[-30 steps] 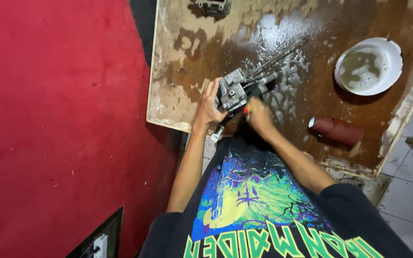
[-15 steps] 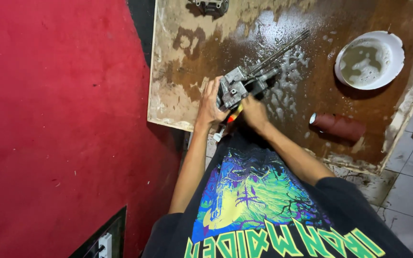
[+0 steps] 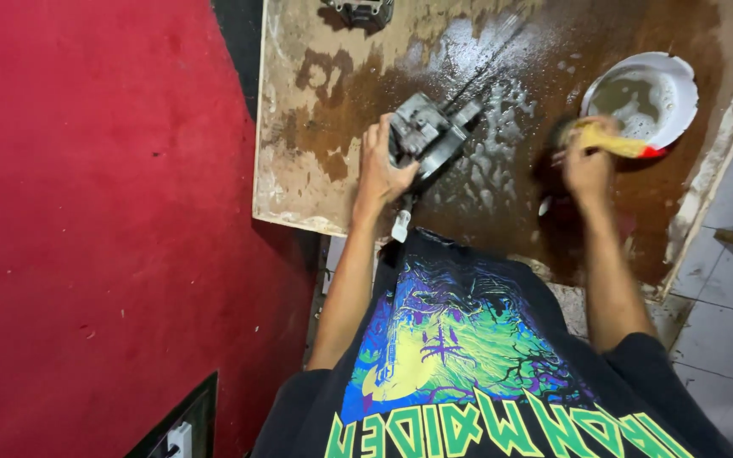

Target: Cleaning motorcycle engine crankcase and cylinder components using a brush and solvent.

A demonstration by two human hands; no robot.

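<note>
Under both your hands lies a wet, stained wooden board (image 3: 332,182), soapy foam spread on it between them, with a red wall (image 3: 95,220) on the far side of your left hand. Your left hand (image 3: 383,165) clasps a grey metal engine part (image 3: 424,136) resting on the board. Your right hand (image 3: 589,161) is well apart from it, closed around a yellow-handled brush (image 3: 617,144) just beside the white bowl (image 3: 651,89) of murky liquid.

Wet glossy board (image 3: 316,127), grey metal part (image 3: 422,136)
</note>
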